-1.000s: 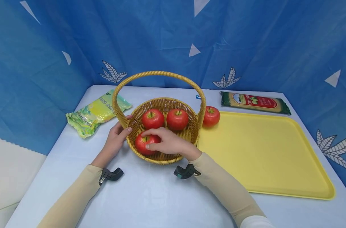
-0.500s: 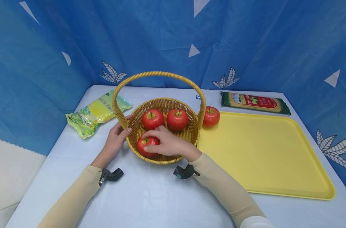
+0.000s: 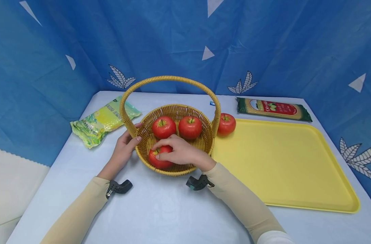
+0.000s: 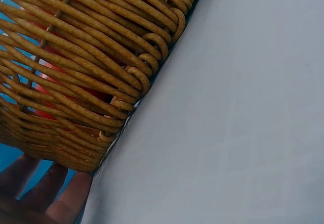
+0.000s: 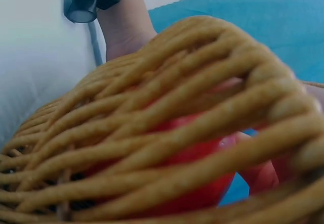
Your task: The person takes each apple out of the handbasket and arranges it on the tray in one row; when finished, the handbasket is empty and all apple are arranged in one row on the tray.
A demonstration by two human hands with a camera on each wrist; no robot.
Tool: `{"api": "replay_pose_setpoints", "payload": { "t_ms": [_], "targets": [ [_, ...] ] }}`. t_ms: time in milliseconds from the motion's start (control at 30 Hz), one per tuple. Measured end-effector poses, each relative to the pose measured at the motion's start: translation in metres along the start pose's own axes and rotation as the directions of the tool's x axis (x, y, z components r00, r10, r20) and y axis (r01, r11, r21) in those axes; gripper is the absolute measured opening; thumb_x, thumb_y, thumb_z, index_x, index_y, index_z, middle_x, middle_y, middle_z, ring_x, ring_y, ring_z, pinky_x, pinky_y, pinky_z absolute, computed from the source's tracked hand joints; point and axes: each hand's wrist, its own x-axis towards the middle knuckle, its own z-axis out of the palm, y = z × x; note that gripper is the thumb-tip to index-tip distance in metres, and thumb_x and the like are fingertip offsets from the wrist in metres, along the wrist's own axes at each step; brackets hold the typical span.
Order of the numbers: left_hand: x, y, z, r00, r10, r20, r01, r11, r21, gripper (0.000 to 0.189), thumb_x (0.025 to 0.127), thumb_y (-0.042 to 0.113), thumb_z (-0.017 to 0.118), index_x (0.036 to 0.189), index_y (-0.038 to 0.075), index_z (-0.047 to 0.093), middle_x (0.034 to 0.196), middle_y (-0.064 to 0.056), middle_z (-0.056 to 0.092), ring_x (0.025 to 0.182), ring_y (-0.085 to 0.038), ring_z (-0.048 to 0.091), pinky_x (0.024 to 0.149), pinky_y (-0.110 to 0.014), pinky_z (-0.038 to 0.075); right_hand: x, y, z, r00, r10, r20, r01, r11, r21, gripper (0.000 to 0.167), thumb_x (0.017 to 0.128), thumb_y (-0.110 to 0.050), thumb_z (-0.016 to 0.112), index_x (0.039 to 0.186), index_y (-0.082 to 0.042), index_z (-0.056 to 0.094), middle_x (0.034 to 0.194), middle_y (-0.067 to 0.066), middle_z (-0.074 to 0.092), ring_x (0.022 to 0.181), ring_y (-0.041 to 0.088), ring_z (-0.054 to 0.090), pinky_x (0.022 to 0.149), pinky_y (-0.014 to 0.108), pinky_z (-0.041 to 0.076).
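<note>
A round wicker basket (image 3: 173,173) with a tall arched handle stands mid-table in the head view. My left hand (image 3: 124,149) holds its left rim, thumb on top. In the left wrist view, fingers (image 4: 71,196) reach under the woven wall (image 4: 86,47). Inside the basket, my right hand (image 3: 182,152) grips a red apple (image 3: 156,163) near the front left, fingers and thumb curled round it. Behind it sit two more apples, one at left (image 3: 163,127) and one at right (image 3: 190,128). In the right wrist view, the weave (image 5: 152,118) partly hides the gripped apple.
A yellow tray (image 3: 289,162) lies right of the basket, with another apple (image 3: 226,124) at its back left corner. Behind the tray is a pasta packet (image 3: 274,109). A green and yellow bag (image 3: 104,120) lies left of the basket. A blue curtain (image 3: 173,40) backs the table.
The gripped apple has shifted slightly to the right inside the basket, closer into my right hand. My left hand and the basket have stayed in place.
</note>
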Motion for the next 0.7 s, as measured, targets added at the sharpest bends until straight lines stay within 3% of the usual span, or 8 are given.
{"api": "replay_pose_setpoints", "payload": {
  "t_ms": [233,500,700],
  "targets": [
    [0.0,0.0001,-0.0001,1.0,-0.006,0.007,0.006,1.0,-0.001,0.049,0.105,0.014,0.052,0.153,0.012,0.044,0.16,-0.013,0.044,0.127,-0.003,0.051,0.096,-0.009,0.047,-0.0011,-0.0001,-0.0006,0.999,0.031,0.013,-0.031,0.999,0.013,0.031,0.092,-0.028,0.061,0.122,-0.027,0.072,0.125,0.004,0.06,0.118,0.019,0.048,0.094,0.037,0.05],
    [0.0003,0.0002,0.0001,1.0,0.003,-0.001,-0.003,1.0,0.004,0.049,0.104,0.013,0.052,0.153,0.01,0.045,0.16,-0.013,0.044,0.124,0.003,0.051,0.097,-0.008,0.045,-0.0027,-0.0013,-0.0006,0.996,-0.01,0.088,0.006,0.999,0.047,0.034,0.095,-0.032,0.066,0.128,-0.025,0.067,0.135,0.007,0.054,0.129,0.023,0.045,0.098,0.036,0.053],
    [0.0008,0.0003,0.0003,1.0,0.008,-0.003,-0.008,1.0,-0.006,0.049,0.104,0.012,0.052,0.152,0.009,0.045,0.16,-0.013,0.043,0.124,0.003,0.051,0.098,-0.008,0.046,-0.0034,-0.0008,-0.0002,0.997,-0.011,0.074,0.006,0.998,0.063,0.034,0.094,-0.031,0.067,0.127,-0.025,0.068,0.136,0.007,0.055,0.129,0.022,0.046,0.1,0.037,0.052]
  ]
}}
